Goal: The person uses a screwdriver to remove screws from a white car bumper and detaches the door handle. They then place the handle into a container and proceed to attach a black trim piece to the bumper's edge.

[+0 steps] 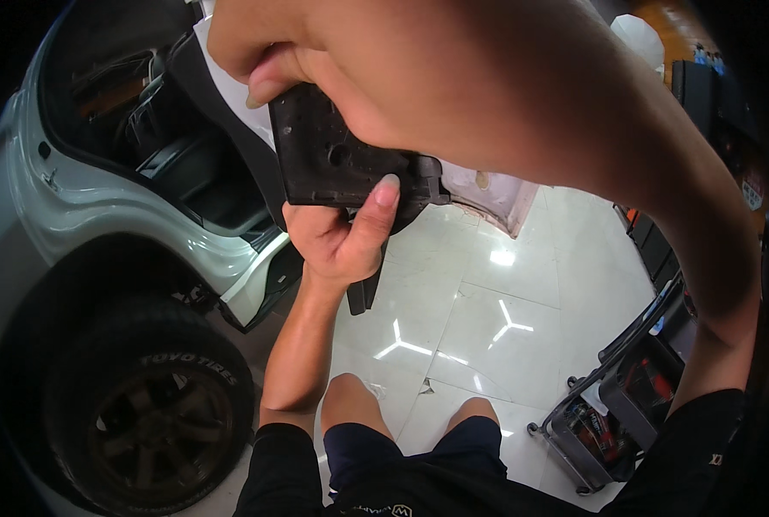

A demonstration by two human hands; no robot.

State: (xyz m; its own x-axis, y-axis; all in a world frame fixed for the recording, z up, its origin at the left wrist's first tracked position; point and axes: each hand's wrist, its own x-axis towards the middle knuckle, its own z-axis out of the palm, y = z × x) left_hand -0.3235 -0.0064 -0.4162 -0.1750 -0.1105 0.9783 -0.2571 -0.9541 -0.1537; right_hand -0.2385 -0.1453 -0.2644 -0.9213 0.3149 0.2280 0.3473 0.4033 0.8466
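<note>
I hold a black plastic panel (328, 155) up close to the camera with both hands. My left hand (341, 233) grips its lower edge from below, thumb pressed on the front face. My right hand (333, 52) clasps the top of the panel from above, its forearm running across the upper right of the view. The panel is dark, textured, with small holes and a narrow part hanging down under my left hand. Behind it stands a white car (83, 198) with its door open.
The car's front wheel (156, 414) with a dark rim is at lower left. A black tool cart (626, 388) stands at lower right on a glossy white tiled floor (488, 319). My knees (402, 414) show below.
</note>
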